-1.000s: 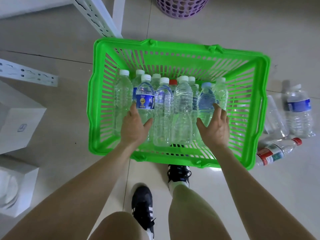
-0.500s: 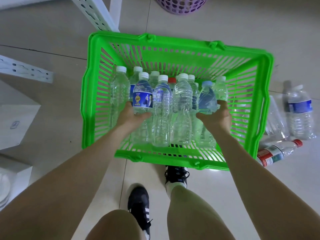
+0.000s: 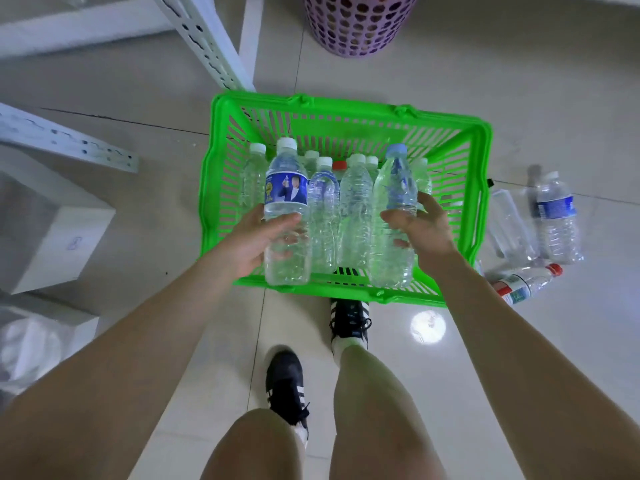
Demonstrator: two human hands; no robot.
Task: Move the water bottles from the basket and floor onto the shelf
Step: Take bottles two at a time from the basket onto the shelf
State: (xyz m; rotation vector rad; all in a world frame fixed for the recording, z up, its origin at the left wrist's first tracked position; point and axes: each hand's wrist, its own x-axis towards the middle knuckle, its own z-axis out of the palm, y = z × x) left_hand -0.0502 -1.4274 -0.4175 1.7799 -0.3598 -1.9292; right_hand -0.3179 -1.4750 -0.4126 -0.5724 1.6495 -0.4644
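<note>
Straight ahead at twelve o'clock from my feet, the green basket [image 3: 481, 188] sits on the tiled floor, and water bottles stand up inside it. I see my left hand [image 3: 249, 240] curled round the lower half of a bottle with a dark blue label [image 3: 285, 216], thumb across the front. My right hand [image 3: 426, 230] grips a bottle with a pale blue cap [image 3: 393, 216] round its middle. Both held bottles are upright over the near side of the basket, and their caps poke up higher than the rest. Between them the other bottles [image 3: 355, 202] stand packed close together, with one red cap [image 3: 339, 165] at the back. At three o'clock, just outside the basket, more bottles are on the floor: one standing bottle with a blue band [image 3: 557, 220], one clear bottle lying down [image 3: 509, 223], and one lying bottle with a red cap [image 3: 526, 282]. At eleven o'clock I see the white legs of the shelf [image 3: 204, 39]. A purple bin with holes [image 3: 360, 22] is at twelve o'clock, past the basket. White boxes [image 3: 52, 230] sit at nine o'clock.
</note>
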